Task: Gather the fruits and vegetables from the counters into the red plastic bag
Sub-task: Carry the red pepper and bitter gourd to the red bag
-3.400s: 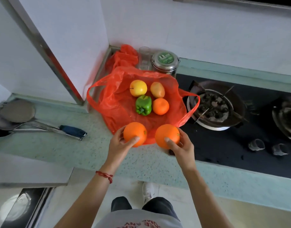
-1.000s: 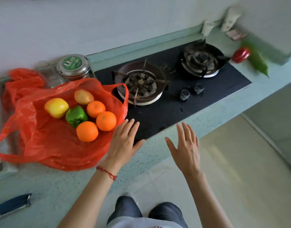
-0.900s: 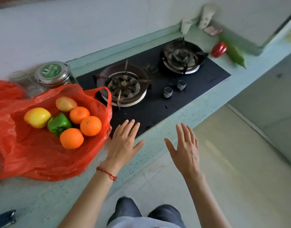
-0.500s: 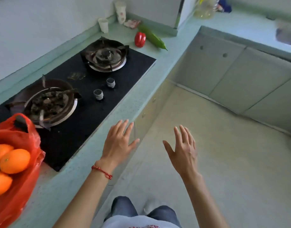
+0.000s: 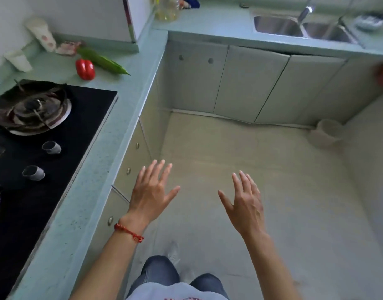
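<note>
— How are the hands held?
— The left hand (image 5: pixel 151 192) and the right hand (image 5: pixel 244 202) are both stretched forward over the floor, fingers spread, holding nothing.
— And the vegetables?
— The glossy red bell pepper (image 5: pixel 85 69) lies far left on the pale green stone counter (image 5: pixel 125 87), just beside the long green gourd (image 5: pixel 102 60), well apart from both hands, beyond the black glass gas hob (image 5: pixel 56 135).

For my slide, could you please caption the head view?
Both hands, left hand and right hand, open and empty; red pepper and green cucumber wait on the counter.
</note>
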The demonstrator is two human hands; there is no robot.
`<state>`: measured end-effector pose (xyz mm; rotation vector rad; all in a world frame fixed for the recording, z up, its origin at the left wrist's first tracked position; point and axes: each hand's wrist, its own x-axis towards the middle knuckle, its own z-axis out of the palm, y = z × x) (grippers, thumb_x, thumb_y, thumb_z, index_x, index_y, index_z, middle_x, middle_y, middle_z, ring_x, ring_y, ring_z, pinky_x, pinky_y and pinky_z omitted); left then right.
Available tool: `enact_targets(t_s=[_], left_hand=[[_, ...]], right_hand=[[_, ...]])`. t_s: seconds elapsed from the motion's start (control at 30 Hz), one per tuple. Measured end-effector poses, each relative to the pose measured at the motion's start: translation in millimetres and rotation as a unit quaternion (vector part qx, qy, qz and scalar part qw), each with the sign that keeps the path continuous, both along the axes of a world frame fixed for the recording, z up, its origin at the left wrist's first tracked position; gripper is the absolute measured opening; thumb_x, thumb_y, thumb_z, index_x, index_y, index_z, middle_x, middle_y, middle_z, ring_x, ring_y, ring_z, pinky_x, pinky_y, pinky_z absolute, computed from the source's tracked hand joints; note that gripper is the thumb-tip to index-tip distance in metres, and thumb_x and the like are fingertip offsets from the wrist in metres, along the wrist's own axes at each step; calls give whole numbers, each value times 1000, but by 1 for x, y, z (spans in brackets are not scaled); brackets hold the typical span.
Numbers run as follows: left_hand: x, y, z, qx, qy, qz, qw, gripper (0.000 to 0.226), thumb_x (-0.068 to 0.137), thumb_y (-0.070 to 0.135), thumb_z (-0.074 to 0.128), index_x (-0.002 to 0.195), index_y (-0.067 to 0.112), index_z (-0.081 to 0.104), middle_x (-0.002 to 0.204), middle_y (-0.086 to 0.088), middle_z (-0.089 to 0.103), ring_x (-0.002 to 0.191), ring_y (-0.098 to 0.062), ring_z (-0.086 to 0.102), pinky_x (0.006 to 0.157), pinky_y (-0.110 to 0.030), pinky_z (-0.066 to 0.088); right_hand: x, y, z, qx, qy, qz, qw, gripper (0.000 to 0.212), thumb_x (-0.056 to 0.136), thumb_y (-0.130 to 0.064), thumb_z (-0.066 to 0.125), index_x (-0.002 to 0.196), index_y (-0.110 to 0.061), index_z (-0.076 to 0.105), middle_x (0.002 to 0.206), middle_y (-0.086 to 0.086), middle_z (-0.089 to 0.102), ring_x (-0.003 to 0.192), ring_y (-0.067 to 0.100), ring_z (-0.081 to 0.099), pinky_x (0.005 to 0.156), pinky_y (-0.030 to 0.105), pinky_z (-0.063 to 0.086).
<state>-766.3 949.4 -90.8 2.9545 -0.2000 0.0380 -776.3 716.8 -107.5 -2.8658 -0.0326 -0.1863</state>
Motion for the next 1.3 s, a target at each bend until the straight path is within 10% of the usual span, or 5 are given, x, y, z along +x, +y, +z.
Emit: enact_targets(t_s=[0.3,0.5,0.8,1.3], left_hand=[[84,4,4,-11,13,-41,999,79,89,61,8,126,8,52,126,-16,59,118,-35,53,97,-53,40],[149,9,6,-19,0,-51,999,81,88,63,7,128,7,50,128,-18,56,121,-36,50,99,-54,37],[256,-20,0,-14,3,-55,998,68,82,54,32,126,6,52,126,-18,58,119,-37,52,97,-55,38],[468,-84,12,-29,-5,7,1000,67,80,52,35,121,4,57,122,-20,60,115,-39,55,92,-57,42]], right_hand=[[63,8,8,-8,-2,-28,1000,75,93,-57,13,119,-2,57,123,19,59,116,34,55,94,46,46],[122,12,12,-12,-31,-32,999,62,86,-50,38,121,-3,56,125,19,58,118,34,54,97,45,44],[230,-16,15,-25,-33,-36,999,70,92,-58,19,122,-5,56,125,17,58,118,32,54,97,43,44],[471,-90,28,-24,-58,12,998,61,85,-49,39,121,-4,57,126,18,58,119,33,54,104,40,37]])
